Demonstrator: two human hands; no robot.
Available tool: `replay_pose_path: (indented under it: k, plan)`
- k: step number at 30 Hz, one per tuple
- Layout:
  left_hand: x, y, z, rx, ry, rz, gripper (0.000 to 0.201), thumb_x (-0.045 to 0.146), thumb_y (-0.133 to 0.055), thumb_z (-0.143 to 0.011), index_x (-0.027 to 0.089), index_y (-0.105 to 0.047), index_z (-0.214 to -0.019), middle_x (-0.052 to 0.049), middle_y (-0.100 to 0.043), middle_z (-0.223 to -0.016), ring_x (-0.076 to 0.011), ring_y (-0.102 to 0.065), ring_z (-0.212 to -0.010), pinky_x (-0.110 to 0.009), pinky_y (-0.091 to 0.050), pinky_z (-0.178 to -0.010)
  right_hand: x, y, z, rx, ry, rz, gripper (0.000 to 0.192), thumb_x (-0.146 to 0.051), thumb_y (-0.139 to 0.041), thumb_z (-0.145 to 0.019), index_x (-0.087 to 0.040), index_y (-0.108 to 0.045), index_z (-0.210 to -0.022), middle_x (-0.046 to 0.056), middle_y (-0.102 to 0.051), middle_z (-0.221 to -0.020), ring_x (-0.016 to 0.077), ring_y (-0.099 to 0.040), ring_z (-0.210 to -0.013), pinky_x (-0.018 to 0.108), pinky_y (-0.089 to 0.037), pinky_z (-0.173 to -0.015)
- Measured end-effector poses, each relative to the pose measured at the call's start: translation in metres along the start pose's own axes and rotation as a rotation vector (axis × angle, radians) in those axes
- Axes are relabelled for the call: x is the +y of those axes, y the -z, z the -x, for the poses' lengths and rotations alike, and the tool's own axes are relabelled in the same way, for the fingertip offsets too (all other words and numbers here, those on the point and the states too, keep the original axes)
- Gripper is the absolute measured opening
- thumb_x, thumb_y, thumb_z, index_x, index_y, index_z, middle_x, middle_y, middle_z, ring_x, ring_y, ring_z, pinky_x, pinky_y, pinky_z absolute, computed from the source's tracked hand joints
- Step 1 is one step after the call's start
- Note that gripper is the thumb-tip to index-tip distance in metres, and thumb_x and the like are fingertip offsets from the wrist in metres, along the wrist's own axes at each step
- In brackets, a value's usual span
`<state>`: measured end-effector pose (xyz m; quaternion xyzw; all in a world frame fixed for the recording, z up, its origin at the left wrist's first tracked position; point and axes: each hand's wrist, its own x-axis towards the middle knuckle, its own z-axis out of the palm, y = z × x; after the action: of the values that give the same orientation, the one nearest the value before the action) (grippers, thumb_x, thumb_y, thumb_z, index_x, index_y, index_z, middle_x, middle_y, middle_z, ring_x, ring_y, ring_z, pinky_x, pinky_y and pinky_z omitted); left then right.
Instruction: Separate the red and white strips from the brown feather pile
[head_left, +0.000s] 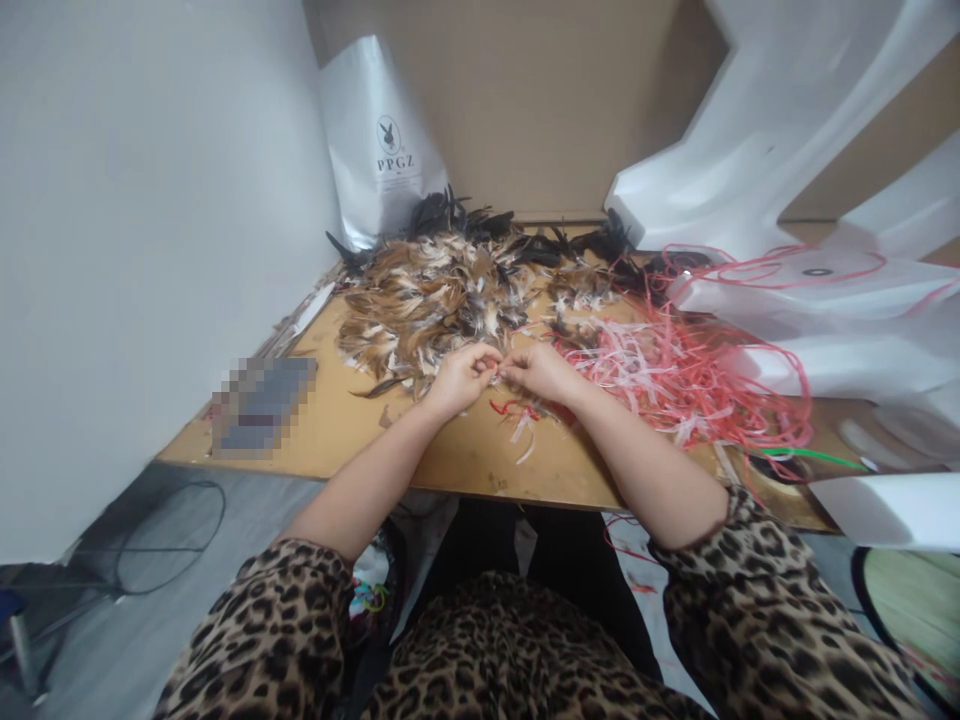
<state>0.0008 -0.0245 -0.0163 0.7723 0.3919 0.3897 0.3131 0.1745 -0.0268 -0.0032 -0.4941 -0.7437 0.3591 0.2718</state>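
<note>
the left hand (466, 380) and the right hand (546, 370) are meeting at their fingertips, thumbs and forefingers pressing together; what they are pinching is too small to tell. both hands are hovering low over the table (555, 470), backs turning upward, wrists bending slightly inward. the left forearm (367, 480) and the right forearm (652, 465) are slanting in from the two sides, crossing the table's front edge and forming a v, with leopard-print sleeves (757, 560) bunching near the elbows.

just below the fingers, a few loose red and white strands (523, 412) are lying on the wood. brown feathers (420, 300) are spreading in a heap directly beyond the hands, and a tangle of red and white ribbons (675, 375) is crowding close beside the right hand and forearm.

bare wood is showing between the forearms down to the front edge, and also left of the left hand, as far as a pixelated patch (266, 405). a white wall (150, 200) is bounding the left side; a silver bag (386, 190) is standing behind the feathers.
</note>
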Motion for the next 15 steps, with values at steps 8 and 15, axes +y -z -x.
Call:
replay_pose_path:
  k: [8,15]
  plan:
    - [-0.0003,-0.0021,0.0007,-0.022,-0.014,0.003,0.021,0.017,-0.053,-0.074,0.017,-0.061,-0.093,-0.002,-0.058,-0.077,-0.0085,-0.051,-0.065,-0.018,-0.039,-0.06,0.0004,0.0035,-0.0024,-0.099,-0.15,-0.291,0.009,-0.019,-0.06,-0.072,-0.012,-0.066,-0.075,0.002,-0.066,-0.065,0.0068,-0.057,-0.047,0.016,-0.04,-0.043]
    - [-0.0034,-0.0001,-0.0003,-0.022,-0.067,-0.003,0.02,0.016,-0.052,-0.075,0.016,-0.06,-0.093,-0.003,-0.059,-0.078,-0.0083,-0.051,-0.065,-0.018,-0.039,-0.059,-0.005,0.0063,-0.0004,-0.118,-0.191,-0.365,0.006,-0.016,-0.061,-0.073,-0.011,-0.065,-0.075,0.003,-0.067,-0.064,0.005,-0.056,-0.046,0.012,-0.037,-0.039]
